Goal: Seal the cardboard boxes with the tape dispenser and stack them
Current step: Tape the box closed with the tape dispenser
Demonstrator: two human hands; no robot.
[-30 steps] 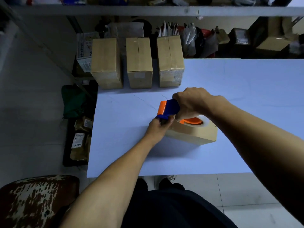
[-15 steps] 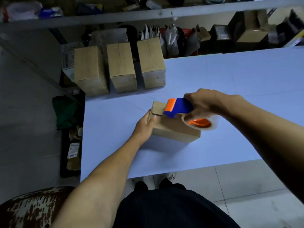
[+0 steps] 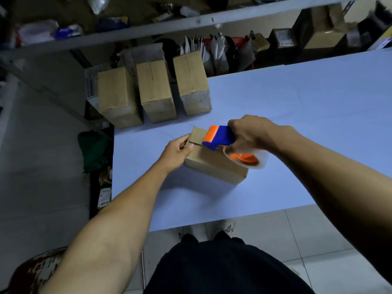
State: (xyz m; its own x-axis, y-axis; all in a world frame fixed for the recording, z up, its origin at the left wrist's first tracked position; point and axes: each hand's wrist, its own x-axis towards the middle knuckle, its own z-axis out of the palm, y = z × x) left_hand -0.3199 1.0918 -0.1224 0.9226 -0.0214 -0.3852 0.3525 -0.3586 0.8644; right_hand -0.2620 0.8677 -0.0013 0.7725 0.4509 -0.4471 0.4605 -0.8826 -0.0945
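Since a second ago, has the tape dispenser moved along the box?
Yes. The tape dispenser slid from the box's left end toward its middle.

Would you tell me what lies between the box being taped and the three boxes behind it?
Only bare table, seen in the head view.

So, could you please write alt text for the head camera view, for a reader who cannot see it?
A person's right hand holds a blue and orange tape dispenser on a small brown cardboard box, while the left hand grips the box's end. The box lies on a pale blue table; three more brown cardboard boxes stand in a row at its far edge.
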